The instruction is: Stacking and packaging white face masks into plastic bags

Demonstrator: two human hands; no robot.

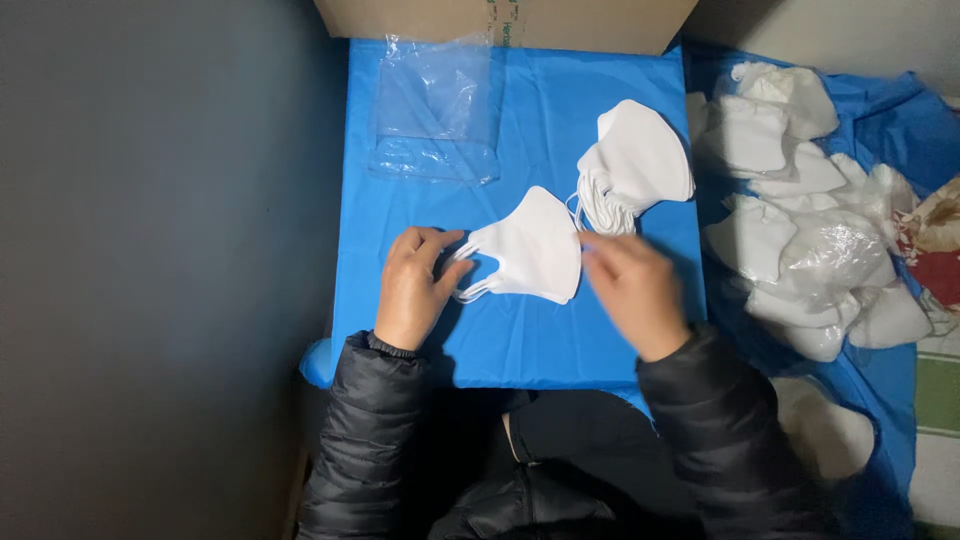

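**Kid:** What is the person holding?

**Me:** A white mask (530, 245). It is folded flat and lies in the middle of the blue table cover (420, 330), with both hands on it.

**Kid:** What is the left hand doing?

**Me:** The left hand (412, 285) is at the left end of the mask. Its thumb and fingers pinch the thin white ear loops (468, 272) there. The fingers are curled close together.

**Kid:** And the other one?

**Me:** The right hand (632, 285) is at the right end of the mask. Its fingertips touch the edge. The hand looks blurry, so I cannot tell if the fingers are pinching or just pressing.

**Kid:** What else is near the mask?

**Me:** Just behind the mask, a bit to the right, is a stack of white masks (635, 165) with their loops hanging down. Behind the mask to the left lies a clear plastic bag (435, 115), flat on the blue cover. Way behind the mask is a brown cardboard box (500, 20). Far to the right of the mask is a big pile of masks (800, 200), some in clear wrappers, on more blue sheet.

**Kid:** What is the person wearing?

**Me:** A puffy black jacket (370, 440). The sleeves come up to the wrists, nearer to us than the mask.
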